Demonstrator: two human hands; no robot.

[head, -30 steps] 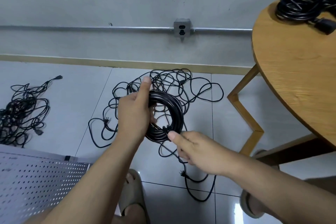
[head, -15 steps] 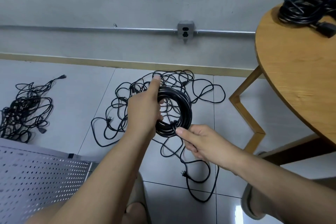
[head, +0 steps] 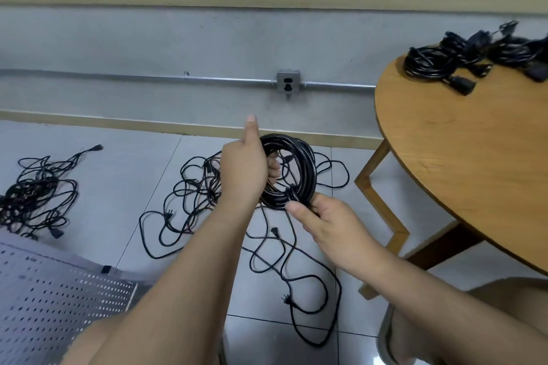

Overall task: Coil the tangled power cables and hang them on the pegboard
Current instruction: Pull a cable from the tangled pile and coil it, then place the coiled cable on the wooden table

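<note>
Black coil (head: 292,175) almost wound, held left of table (head: 459,172): left hand (head: 244,169) fingers curl round it, thumb up; right hand (head: 323,222) pinches its bottom. I see bundles (head: 439,65) on table, tangles (head: 201,201) left of it, pegboard (head: 53,299) not yet used.

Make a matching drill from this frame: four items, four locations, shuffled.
Items
1. coil
2. pegboard
3. outlet
4. cable bundles

Places
A. on the round table
B. on the wall conduit
C. gripped by the left hand and right hand
D. lower left corner of the view

Pairs: 1-C, 2-D, 3-B, 4-A
</note>
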